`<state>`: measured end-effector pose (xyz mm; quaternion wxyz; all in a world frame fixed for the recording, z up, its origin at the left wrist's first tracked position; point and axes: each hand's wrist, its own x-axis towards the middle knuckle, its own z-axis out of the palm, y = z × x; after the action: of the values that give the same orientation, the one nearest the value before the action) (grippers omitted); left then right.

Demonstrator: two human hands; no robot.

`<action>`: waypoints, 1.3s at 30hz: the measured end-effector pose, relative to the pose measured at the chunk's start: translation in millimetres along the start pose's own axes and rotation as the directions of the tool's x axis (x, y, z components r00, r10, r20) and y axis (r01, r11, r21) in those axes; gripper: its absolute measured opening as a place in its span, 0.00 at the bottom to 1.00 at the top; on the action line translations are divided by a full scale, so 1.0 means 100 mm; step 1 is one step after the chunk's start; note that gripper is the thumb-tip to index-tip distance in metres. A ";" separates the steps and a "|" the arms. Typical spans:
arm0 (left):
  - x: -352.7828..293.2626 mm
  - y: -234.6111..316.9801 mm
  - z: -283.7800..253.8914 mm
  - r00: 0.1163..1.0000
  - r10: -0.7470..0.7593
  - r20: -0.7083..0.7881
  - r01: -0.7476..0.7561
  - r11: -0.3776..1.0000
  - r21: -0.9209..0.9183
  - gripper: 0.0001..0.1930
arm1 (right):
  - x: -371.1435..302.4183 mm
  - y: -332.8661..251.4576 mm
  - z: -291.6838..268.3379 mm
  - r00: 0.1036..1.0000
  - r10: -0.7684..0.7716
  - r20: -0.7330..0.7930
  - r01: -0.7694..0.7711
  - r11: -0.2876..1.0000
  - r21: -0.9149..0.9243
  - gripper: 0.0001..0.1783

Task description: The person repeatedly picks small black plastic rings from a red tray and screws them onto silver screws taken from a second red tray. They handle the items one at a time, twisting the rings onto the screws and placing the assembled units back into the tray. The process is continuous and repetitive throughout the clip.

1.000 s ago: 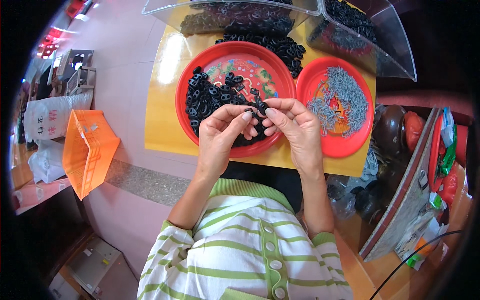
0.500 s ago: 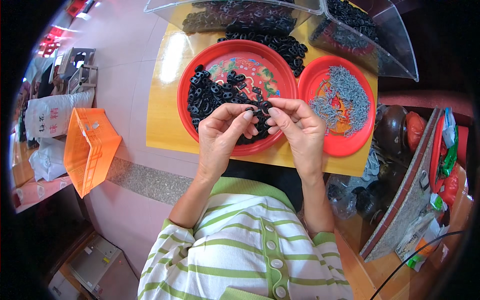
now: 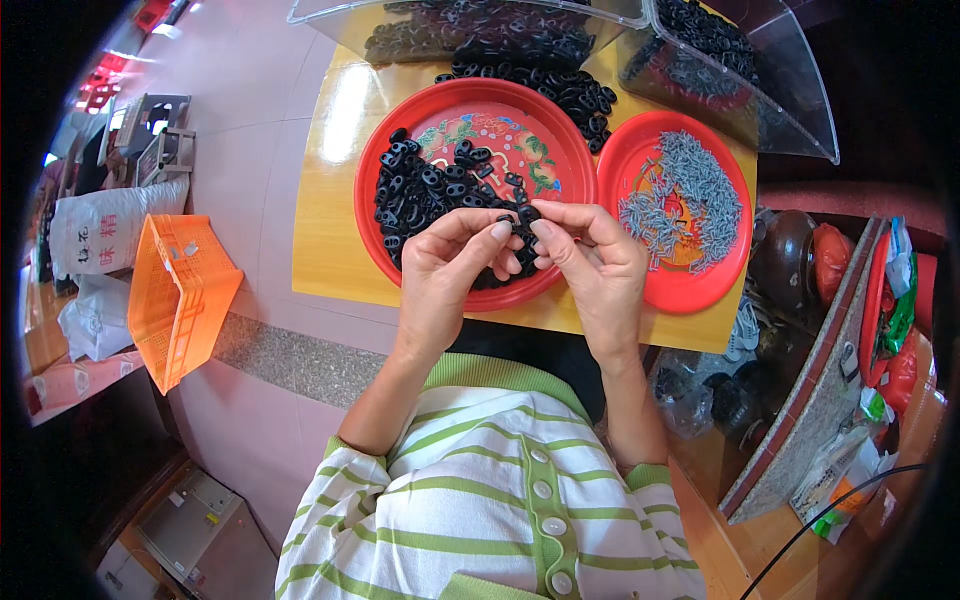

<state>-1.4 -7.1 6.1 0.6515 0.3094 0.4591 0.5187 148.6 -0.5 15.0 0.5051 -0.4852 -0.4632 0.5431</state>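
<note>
Both hands meet over the front of a red round tray [image 3: 577, 150] of black two-hole plastic pieces [image 3: 425, 185], which look like cord-lock parts. My left hand [image 3: 447, 262] pinches a small black plastic piece [image 3: 507, 219] between thumb and fingertips. Thumb and index finger of my right hand [image 3: 603, 268] close on a rounder black plastic piece [image 3: 528, 213]. The two pieces are almost touching; fingertips hide how they fit together. To the right, small grey metal springs [image 3: 700, 190] lie heaped in a smaller red plate [image 3: 625, 150].
Clear plastic bins [image 3: 640, 22] with more black pieces stand along the back of the yellow table [image 3: 325, 225]. Loose black pieces [image 3: 575, 100] spill between bins and tray. An orange crate [image 3: 180, 300] is at left; a dark jar [image 3: 785, 250] and bags are at right.
The two black pieces have come closer together, my right hand shifting slightly left and my left hand slightly right. Tray and plate stay as they were.
</note>
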 end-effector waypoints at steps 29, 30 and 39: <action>0.06 -0.10 0.02 0.992 -0.079 0.097 0.096 0.977 -0.188 0.09 | 0.00 0.09 -0.02 0.999 -0.050 0.015 0.050 0.998 -0.026 0.08; 0.07 -0.12 0.02 0.991 -0.093 0.096 0.108 0.979 -0.175 0.09 | -0.01 0.09 -0.03 0.999 -0.041 0.007 0.041 0.999 -0.009 0.08; 0.07 -0.17 0.07 0.996 -0.083 0.025 0.087 0.967 -0.238 0.10 | 0.03 0.14 -0.01 0.995 -0.098 0.034 0.100 0.992 -0.071 0.14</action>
<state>11.5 -4.7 -7.7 0.7091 0.2129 0.4012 0.5394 148.1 1.2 1.0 0.5061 -0.4713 -0.5139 0.5075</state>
